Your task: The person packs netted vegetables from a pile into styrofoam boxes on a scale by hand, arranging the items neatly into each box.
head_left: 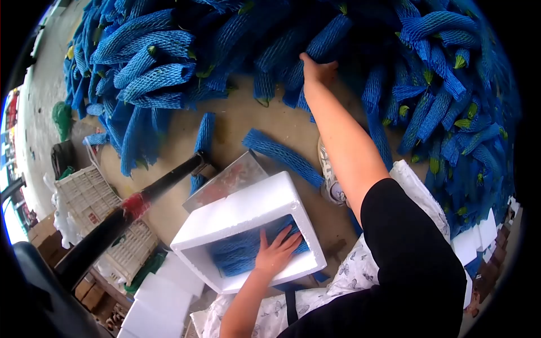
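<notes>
Nearby, one white foam box [242, 204] is partly filled with blue-netted vegetables [234, 252], on which the left hand [276, 253] is laid, fingers spread. Just beyond, one loose netted piece [284, 158] is seen on the floor beside a shoe [333, 192]. A slatted crate [84, 194] is marked in red, too small to be read. Farther off, one netted vegetable [331, 36] is touched by the right hand [320, 72]; whether it is gripped cannot be told. Uncountable others are heaped around.
</notes>
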Demonstrator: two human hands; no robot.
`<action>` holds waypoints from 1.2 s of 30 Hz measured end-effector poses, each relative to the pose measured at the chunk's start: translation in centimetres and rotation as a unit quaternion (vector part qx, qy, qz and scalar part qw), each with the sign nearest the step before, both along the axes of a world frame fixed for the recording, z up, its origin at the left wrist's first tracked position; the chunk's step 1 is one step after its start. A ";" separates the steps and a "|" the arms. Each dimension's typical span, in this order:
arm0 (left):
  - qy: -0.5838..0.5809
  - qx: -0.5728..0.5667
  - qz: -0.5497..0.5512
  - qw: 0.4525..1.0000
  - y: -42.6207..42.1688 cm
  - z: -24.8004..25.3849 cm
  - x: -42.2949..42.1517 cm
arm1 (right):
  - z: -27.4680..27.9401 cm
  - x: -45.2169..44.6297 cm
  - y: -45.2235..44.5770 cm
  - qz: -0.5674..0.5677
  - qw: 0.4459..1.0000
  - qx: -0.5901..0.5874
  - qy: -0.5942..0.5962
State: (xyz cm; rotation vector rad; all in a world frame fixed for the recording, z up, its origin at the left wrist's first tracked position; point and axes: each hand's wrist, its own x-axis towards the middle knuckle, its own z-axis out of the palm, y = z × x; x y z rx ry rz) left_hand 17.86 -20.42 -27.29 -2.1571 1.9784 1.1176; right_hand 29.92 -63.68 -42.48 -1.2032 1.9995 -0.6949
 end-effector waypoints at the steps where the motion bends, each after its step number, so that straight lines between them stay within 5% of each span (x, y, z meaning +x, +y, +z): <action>1: 0.001 -0.003 0.006 1.000 -0.4 0.0 0.2 | -0.8 -1.5 -0.1 0.018 0.994 -0.041 -0.103; 3: 0.001 -0.004 0.010 1.000 -0.7 -0.1 0.2 | 3.9 -5.2 2.7 0.050 0.951 -0.030 -0.305; 5: -0.009 -0.026 0.014 1.000 -1.0 0.3 0.3 | 4.7 -9.0 4.5 0.051 0.921 -0.058 -0.381; 7: -0.009 -0.050 0.013 0.999 -1.1 0.1 0.4 | 11.5 -10.9 7.8 0.017 0.860 -0.063 -0.506; 9: 0.004 -0.082 0.027 0.996 -0.8 0.3 0.8 | 17.6 -13.9 11.0 0.159 0.845 -0.033 -0.509; 12: 0.103 -0.105 0.123 0.981 -0.6 3.8 0.8 | 25.3 -17.0 14.3 0.488 0.793 -0.109 -0.349; 13: 0.096 -0.154 0.219 0.959 0.2 6.4 -1.0 | 27.7 -17.0 15.9 0.587 0.749 -0.093 -0.293; 15: 0.173 -0.117 0.207 0.956 4.5 9.2 -3.8 | 30.9 -15.7 19.3 0.767 0.615 -0.049 -0.174; 18: 0.015 -0.350 0.203 0.915 7.1 16.0 -5.7 | 29.6 -11.6 26.6 0.914 0.404 -0.031 0.000; 21: -0.221 -0.272 0.295 0.889 8.5 14.9 -2.1 | 23.1 -10.0 31.3 0.945 0.311 -0.002 0.099; 24: -0.169 -0.054 0.285 0.942 9.7 11.0 3.7 | 19.1 -12.3 30.2 0.941 0.327 0.079 0.040; 26: -0.113 -0.114 0.272 0.949 10.8 8.0 5.1 | 16.4 -14.6 28.4 0.905 0.404 0.130 -0.024; 29: -0.151 -0.197 0.282 0.927 10.7 8.5 4.0 | 19.9 -14.7 26.8 0.838 0.485 0.224 -0.108; 31: -0.195 -0.239 0.292 0.905 10.0 8.5 3.7 | 18.9 -14.4 27.1 0.863 0.465 0.143 -0.136; 33: -0.167 -0.250 0.329 0.895 9.1 8.0 3.8 | 18.5 -13.6 27.1 0.837 0.442 0.313 -0.081; 36: -0.153 -0.231 0.315 0.908 6.9 7.1 5.3 | 18.4 -13.2 26.0 0.846 0.403 0.341 -0.072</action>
